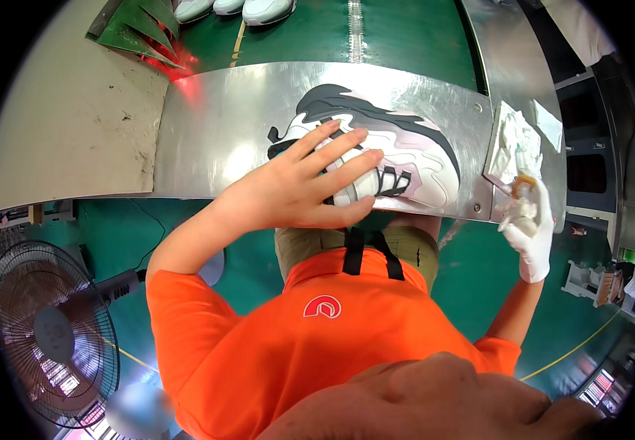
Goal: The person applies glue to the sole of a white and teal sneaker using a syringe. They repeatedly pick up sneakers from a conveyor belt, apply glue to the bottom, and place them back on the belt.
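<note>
Sneaker [405, 143] under left hand [304, 189], fingers spread; right hand [530, 231], gloved, pinching tan piece [526, 180] near white heap [515, 141].

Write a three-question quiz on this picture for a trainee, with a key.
1. Which of the person's hands wears a white glove?
2. True or false: the bare left hand rests on the sneaker.
3. Where in the picture is the caged fan? a) upper right b) lower left c) top centre

Key: 1. the right hand; 2. true; 3. b
</note>
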`<action>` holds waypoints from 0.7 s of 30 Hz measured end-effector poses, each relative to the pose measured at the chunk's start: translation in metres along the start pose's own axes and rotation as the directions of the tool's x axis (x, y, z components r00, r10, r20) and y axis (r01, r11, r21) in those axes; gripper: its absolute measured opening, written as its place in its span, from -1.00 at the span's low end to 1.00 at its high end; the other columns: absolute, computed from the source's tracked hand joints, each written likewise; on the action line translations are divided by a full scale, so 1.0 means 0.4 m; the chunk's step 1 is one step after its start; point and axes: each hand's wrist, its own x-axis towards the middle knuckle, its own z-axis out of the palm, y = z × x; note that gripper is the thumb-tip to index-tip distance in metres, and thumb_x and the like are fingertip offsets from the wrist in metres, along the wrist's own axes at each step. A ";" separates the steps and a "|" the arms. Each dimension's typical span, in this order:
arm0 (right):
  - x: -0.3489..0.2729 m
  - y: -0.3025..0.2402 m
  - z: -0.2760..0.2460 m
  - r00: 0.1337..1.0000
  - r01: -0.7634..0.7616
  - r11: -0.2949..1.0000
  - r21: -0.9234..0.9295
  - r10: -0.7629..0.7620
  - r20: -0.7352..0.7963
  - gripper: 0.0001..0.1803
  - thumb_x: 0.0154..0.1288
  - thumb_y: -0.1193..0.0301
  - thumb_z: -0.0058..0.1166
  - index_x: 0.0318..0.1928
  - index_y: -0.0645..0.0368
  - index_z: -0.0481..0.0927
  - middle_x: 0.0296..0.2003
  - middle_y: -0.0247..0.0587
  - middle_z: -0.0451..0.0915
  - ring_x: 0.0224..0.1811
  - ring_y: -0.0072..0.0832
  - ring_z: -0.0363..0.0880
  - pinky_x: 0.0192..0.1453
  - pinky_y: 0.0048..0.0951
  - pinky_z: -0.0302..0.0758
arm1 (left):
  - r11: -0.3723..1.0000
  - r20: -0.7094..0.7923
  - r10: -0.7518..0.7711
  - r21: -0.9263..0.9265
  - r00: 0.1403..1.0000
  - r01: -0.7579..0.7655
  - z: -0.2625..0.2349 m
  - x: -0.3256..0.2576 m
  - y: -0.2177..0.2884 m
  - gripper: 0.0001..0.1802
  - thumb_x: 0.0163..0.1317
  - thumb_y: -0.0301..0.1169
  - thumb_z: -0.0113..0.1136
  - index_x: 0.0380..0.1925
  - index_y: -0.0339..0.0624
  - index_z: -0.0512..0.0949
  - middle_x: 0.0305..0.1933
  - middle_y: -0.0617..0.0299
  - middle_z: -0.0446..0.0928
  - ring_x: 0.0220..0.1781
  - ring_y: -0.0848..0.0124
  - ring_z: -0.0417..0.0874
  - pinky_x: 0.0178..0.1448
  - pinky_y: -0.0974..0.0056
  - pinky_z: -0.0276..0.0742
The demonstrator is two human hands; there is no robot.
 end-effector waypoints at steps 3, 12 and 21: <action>0.045 -0.005 0.015 0.996 -0.080 0.981 -0.175 0.070 -0.063 -0.17 -0.07 0.51 0.21 0.33 0.23 0.29 -0.09 -0.12 0.56 -0.25 -0.51 0.58 -0.17 -0.49 0.55 | 1.000 -0.022 0.011 0.018 1.000 -0.011 0.010 -0.006 -0.006 -0.57 0.09 -0.37 0.31 -0.07 0.25 0.39 0.29 0.10 0.42 0.32 0.02 0.45 0.37 -0.10 0.41; 0.133 -0.089 0.138 0.874 -0.099 0.871 0.481 -0.154 0.460 0.20 -0.23 -0.25 0.36 0.27 0.38 0.23 -0.17 0.12 0.51 -0.30 -0.23 0.64 -0.38 -0.37 0.58 | 0.993 -0.140 -0.045 -0.115 0.989 0.029 0.033 0.001 -0.018 -0.64 0.17 -0.32 0.26 -0.08 0.17 0.34 0.23 0.09 0.49 0.23 0.00 0.54 0.32 -0.05 0.49; 0.191 -0.098 0.233 0.792 -0.278 0.799 0.533 -0.123 0.598 0.18 -0.46 -0.14 0.28 0.18 0.40 0.28 -0.29 0.25 0.57 -0.37 -0.08 0.66 -0.33 -0.24 0.64 | 0.989 -0.144 -0.056 -0.141 0.988 0.036 0.031 0.005 -0.028 -0.67 0.19 -0.26 0.24 -0.13 0.14 0.32 0.18 0.13 0.49 0.20 0.03 0.55 0.35 -0.04 0.44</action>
